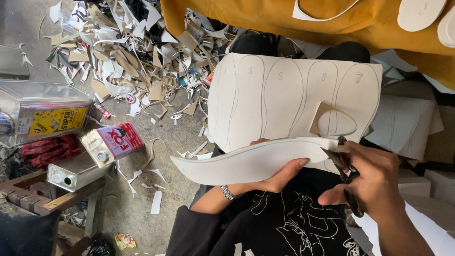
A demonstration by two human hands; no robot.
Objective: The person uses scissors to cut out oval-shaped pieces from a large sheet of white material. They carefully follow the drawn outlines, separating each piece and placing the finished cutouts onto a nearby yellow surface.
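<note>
A large off-white sheet [284, 95] lies over my lap, with several sole outlines drawn on it in pencil. My left hand [279, 175] grips the long curved strip [246, 163] being cut from its near edge, thumb on top. My right hand [372, 178] is closed around dark scissors [343, 168], whose blades bite into the sheet at the strip's right end. A partly cut flap [332, 118] curls up from the sheet just above the blades. I wear a black printed shirt and a metal bracelet [228, 192] on the left wrist.
A heap of tan and white offcuts [137, 52] covers the floor at upper left. Metal tins [45, 111] and a small red-and-white can [111, 142] stand on a wooden bench at left. Cut soles [419, 12] rest on yellow cloth [360, 23] at top right.
</note>
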